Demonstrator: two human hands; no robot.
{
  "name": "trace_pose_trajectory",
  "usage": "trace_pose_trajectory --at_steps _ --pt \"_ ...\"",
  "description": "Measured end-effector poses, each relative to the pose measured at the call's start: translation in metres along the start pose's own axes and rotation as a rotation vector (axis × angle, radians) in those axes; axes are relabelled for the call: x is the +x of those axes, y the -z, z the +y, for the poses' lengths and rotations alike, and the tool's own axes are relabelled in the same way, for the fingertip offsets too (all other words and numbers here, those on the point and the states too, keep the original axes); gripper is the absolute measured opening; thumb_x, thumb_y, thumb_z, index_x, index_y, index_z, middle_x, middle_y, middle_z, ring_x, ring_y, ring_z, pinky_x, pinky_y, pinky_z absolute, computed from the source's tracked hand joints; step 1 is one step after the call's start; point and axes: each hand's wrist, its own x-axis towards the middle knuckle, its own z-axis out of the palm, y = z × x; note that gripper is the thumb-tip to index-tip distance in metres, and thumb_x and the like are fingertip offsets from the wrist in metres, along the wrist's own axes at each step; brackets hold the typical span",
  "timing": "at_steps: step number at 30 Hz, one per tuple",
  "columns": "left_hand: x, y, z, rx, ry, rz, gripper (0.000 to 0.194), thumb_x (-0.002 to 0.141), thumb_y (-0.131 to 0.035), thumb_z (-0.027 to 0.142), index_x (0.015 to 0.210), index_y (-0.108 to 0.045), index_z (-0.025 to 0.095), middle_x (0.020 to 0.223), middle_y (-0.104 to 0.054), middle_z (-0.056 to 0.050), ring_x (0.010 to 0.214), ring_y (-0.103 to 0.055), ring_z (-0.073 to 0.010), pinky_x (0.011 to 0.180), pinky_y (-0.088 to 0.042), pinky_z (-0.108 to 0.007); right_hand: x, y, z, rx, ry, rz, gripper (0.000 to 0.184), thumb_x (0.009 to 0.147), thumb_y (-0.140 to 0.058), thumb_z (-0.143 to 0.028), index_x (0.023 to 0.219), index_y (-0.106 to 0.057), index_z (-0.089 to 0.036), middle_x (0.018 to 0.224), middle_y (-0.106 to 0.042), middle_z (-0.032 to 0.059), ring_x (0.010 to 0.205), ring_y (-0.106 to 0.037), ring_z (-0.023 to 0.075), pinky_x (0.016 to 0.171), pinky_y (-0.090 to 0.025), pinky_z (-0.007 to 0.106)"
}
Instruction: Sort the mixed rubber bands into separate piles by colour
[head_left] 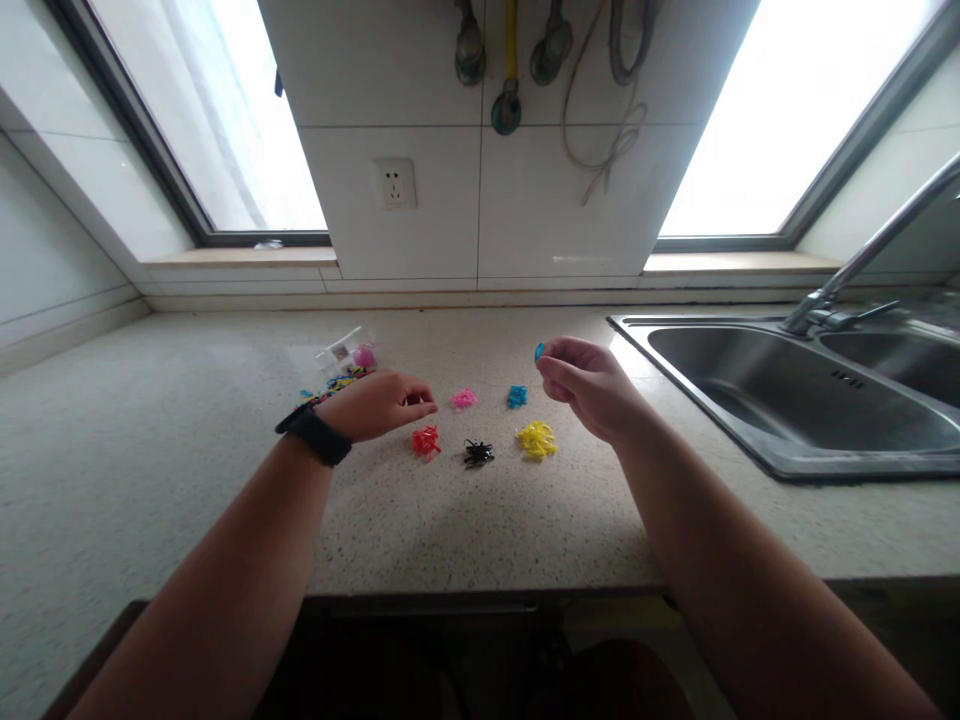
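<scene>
My right hand (pixel 589 385) pinches a small blue rubber band (pixel 539 352) between thumb and fingertips, raised just right of the blue rubber band pile (pixel 517 397). My left hand (pixel 382 404), with a black band on its wrist, hovers above the red pile (pixel 426 442); its fingers are curled toward the thumb, and whatever they may hold is hidden. Between the hands lie a pink pile (pixel 463 399), a black pile (pixel 478 453) and a yellow pile (pixel 535 440). Behind my left hand, a mixed-colour heap (pixel 341 380) is partly covered.
A clear plastic bag (pixel 346 348) with a pink item (pixel 364 357) lies behind the mixed heap. To the right, a steel sink (pixel 772 465) with a faucet (pixel 840 275) is set into the speckled countertop (pixel 420 540). A tiled wall with a socket (pixel 394 184) rises behind.
</scene>
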Motion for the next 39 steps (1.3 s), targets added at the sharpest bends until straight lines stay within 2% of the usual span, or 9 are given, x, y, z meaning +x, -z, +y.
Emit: trace_pose_trajectory --at_steps 6,9,11,15,17,24,32,39 --pt "-0.001 0.001 0.001 -0.003 0.001 0.005 0.033 0.095 -0.052 0.043 0.093 -0.074 0.018 0.078 -0.071 -0.004 0.065 -0.058 -0.0140 0.062 -0.038 -0.027 -0.001 0.001 -0.004 -0.073 0.019 0.014 0.020 0.077 -0.073 -0.036 0.074 -0.058 -0.023 0.060 -0.042 -0.0064 0.050 -0.031 0.0080 0.048 -0.024 0.029" --pt "-0.001 0.001 0.002 0.003 0.004 0.005 0.034 0.096 -0.052 0.043 0.094 -0.074 0.018 0.079 -0.072 -0.004 0.066 -0.059 -0.0144 0.062 -0.038 -0.027 0.000 0.002 -0.002 -0.192 0.019 0.020 0.020 0.078 -0.071 -0.039 0.078 -0.060 -0.023 0.063 -0.047 -0.0048 0.051 -0.034 0.0086 0.048 -0.027 0.029" --pt "-0.001 0.002 0.002 0.004 0.009 0.001 0.034 0.096 -0.052 0.044 0.094 -0.074 0.018 0.079 -0.072 -0.004 0.067 -0.059 -0.0144 0.062 -0.038 -0.027 0.002 0.005 0.002 -0.375 0.015 0.011 0.019 0.080 -0.069 -0.040 0.081 -0.064 -0.021 0.066 -0.054 -0.0021 0.054 -0.040 0.0099 0.050 -0.031 0.029" --pt "-0.001 0.002 0.002 0.002 0.012 0.004 0.033 0.096 -0.052 0.043 0.094 -0.073 0.017 0.080 -0.072 -0.004 0.067 -0.059 -0.0145 0.062 -0.038 -0.027 0.006 0.013 0.019 -0.983 0.012 0.027 0.012 0.080 -0.067 -0.032 0.078 -0.070 -0.020 0.069 -0.064 0.0025 0.059 -0.050 0.0133 0.056 -0.036 0.030" --pt "-0.001 0.002 0.002 -0.001 0.012 0.009 0.033 0.096 -0.052 0.043 0.093 -0.073 0.017 0.079 -0.072 -0.004 0.068 -0.060 -0.0146 0.062 -0.038 -0.027 0.008 0.017 0.029 -1.139 -0.038 0.026 0.010 0.079 -0.067 -0.030 0.079 -0.072 -0.021 0.072 -0.068 0.0039 0.060 -0.053 0.0142 0.056 -0.036 0.030" --pt "-0.001 0.002 0.001 -0.001 0.008 0.012 0.033 0.096 -0.052 0.043 0.094 -0.073 0.017 0.078 -0.071 -0.004 0.067 -0.060 -0.0141 0.062 -0.038 -0.026 0.014 0.020 0.050 -1.230 -0.164 0.050 0.014 0.079 -0.066 -0.030 0.082 -0.076 -0.020 0.078 -0.073 0.0063 0.061 -0.059 0.0153 0.055 -0.037 0.027" --pt "0.000 0.001 -0.005 -0.012 0.018 0.032 0.035 0.095 -0.053 0.045 0.094 -0.073 0.017 0.078 -0.071 -0.004 0.067 -0.060 -0.0142 0.063 -0.039 -0.027 0.014 0.021 0.041 -1.172 -0.147 0.094 0.020 0.083 -0.062 -0.033 0.084 -0.078 -0.020 0.076 -0.075 0.0074 0.069 -0.066 0.0191 0.060 -0.042 0.029" --pt "-0.001 0.000 -0.007 -0.013 0.013 0.047 0.037 0.095 -0.052 0.046 0.094 -0.074 0.017 0.078 -0.071 -0.004 0.066 -0.059 -0.0138 0.063 -0.040 -0.027 0.014 0.022 0.039 -1.174 -0.135 0.093 0.022 0.083 -0.062 -0.034 0.084 -0.079 -0.020 0.074 -0.074 0.0072 0.068 -0.066 0.0194 0.060 -0.042 0.029"
